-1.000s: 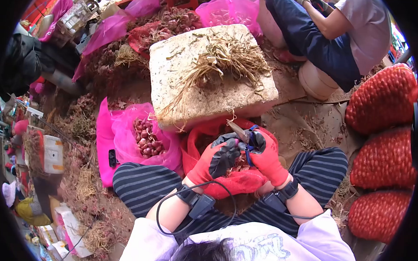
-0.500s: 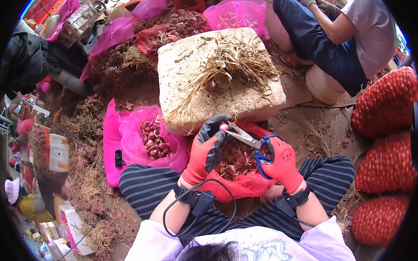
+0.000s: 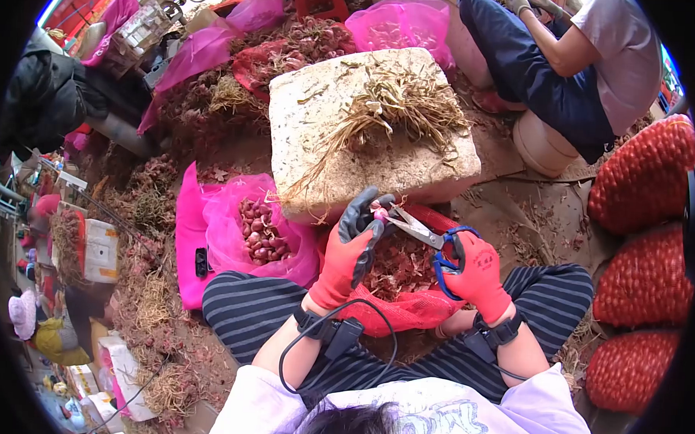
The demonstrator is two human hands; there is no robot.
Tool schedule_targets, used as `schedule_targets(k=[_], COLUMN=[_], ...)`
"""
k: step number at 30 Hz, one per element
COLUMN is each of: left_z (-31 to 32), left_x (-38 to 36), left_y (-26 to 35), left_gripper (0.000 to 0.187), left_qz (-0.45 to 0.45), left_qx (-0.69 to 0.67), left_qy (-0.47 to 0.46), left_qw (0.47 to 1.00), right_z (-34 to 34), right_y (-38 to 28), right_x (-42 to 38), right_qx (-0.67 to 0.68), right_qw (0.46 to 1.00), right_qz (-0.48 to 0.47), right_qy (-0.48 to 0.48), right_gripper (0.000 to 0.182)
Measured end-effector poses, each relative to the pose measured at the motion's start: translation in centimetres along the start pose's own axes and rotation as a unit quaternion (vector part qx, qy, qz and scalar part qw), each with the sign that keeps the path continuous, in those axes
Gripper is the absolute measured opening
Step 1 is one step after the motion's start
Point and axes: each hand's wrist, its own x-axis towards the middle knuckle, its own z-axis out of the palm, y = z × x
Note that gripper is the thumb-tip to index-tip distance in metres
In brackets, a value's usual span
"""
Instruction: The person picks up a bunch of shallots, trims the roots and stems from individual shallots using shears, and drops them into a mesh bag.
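Observation:
My left hand (image 3: 350, 244), in a red and dark grey work glove, pinches a small pink-purple shallot (image 3: 380, 213) in its fingertips. In my right hand (image 3: 474, 273), gloved the same way, is a pair of scissors (image 3: 420, 230) with blue handles. Their blades are parted and the tips reach the shallot. Below both hands, a red mesh bag (image 3: 405, 315) between my legs holds dry reddish skins. Left of my left hand, a pink mesh bag (image 3: 221, 228) contains many shallots (image 3: 264, 233).
In front stands a white foam block (image 3: 311, 154) with a bundle of dried stalks (image 3: 405, 104) on it. Full red mesh sacks (image 3: 640, 288) line the right. Another person (image 3: 574, 72) sits on a white bucket (image 3: 541, 143) at upper right. Dry stalks and skins litter the ground (image 3: 149, 302) at left.
The scissors' blades have parted wider. Both hands have shifted slightly to the right in view, along with the whole scene. The shallot is still held by my left hand.

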Motion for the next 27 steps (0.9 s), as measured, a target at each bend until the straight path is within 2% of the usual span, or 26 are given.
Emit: schedule_targets(k=[5,14,16,19,22,25,27], left_z=[0.5,0.5,0.6,0.3,0.3,1.1,1.1], left_x=[-0.1,-0.4,-0.3,-0.3,-0.3,-0.8,-1.3], left_y=[0.5,0.3,0.1,-0.3,-0.9,-2.2,-3.5], left_gripper=[0.051,0.054,0.051,0.05,0.049,0.048,0.047], left_qz=[-0.013,0.008,-0.004,-0.051,-0.073,-0.092,-0.108], left_qx=[0.003,0.144,0.117,0.058,0.042,0.056,0.055], left_qy=[-0.005,-0.022,-0.015,-0.001,-0.01,-0.024,-0.04], left_qw=[1.0,0.989,0.993,0.997,0.996,0.994,0.992], right_z=[-0.2,0.1,0.3,0.1,-0.4,0.1,1.0], right_y=[0.1,0.9,1.1,0.8,0.3,-0.5,-0.8], right_x=[0.1,-0.2,-0.2,-0.2,0.3,0.6,0.8], right_qx=[0.004,-0.028,-0.045,0.007,0.125,0.285,0.293], right_qw=[1.0,0.999,0.998,0.999,0.99,0.956,0.955], right_qz=[-0.005,-0.003,0.004,0.037,0.063,0.074,0.035], right_qy=[0.007,0.033,0.038,0.023,0.025,0.008,0.042], right_gripper=[0.038,0.036,0.035,0.034,0.035,0.037,0.036])
